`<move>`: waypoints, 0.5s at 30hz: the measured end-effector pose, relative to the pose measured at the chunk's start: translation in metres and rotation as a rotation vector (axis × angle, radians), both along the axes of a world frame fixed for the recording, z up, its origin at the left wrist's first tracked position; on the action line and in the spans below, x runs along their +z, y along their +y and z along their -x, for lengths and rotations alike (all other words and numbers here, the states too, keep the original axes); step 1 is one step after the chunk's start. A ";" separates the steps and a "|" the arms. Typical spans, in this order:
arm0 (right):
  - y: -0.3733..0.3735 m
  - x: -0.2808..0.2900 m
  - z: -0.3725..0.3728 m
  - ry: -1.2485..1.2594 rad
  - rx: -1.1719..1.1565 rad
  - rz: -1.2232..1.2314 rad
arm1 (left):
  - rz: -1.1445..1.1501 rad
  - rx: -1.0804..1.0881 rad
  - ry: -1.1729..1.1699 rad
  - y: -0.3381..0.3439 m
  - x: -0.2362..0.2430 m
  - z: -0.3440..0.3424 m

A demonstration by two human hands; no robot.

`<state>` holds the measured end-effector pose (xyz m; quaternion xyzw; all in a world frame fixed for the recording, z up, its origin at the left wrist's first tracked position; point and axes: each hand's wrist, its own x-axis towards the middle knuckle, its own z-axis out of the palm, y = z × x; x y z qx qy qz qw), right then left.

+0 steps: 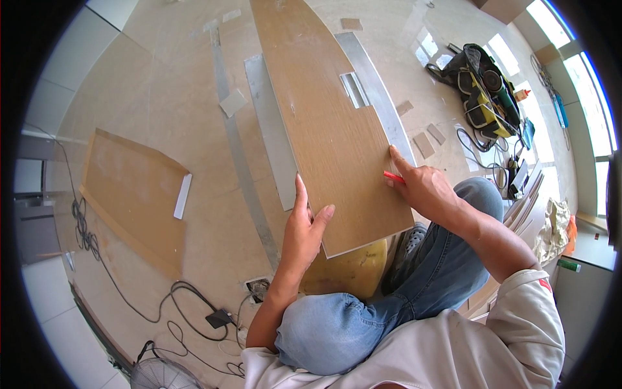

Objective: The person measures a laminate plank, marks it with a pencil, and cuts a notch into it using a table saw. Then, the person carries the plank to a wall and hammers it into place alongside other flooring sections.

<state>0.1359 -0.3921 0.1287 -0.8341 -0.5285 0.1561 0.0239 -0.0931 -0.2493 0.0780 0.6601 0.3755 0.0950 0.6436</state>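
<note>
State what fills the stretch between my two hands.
The wood-toned board lies between your left hand and right hand, seen in the head view.

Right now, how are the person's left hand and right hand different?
The left hand is at the near left part of the long brown board; the right hand is at its right edge. The right hand holds a thin red stick, maybe a pencil, but no such stick shows in the left hand. Both hands are bare and touch the same board.
</note>
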 end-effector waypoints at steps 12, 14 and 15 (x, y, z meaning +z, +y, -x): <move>0.001 0.001 0.000 0.015 -0.007 0.012 | 0.021 -0.002 -0.039 0.001 -0.008 0.001; 0.001 0.002 0.001 0.009 -0.006 0.017 | 0.026 -0.007 -0.036 0.001 -0.007 0.001; 0.002 0.003 0.001 0.008 -0.006 0.017 | 0.031 -0.008 -0.031 0.002 -0.006 0.001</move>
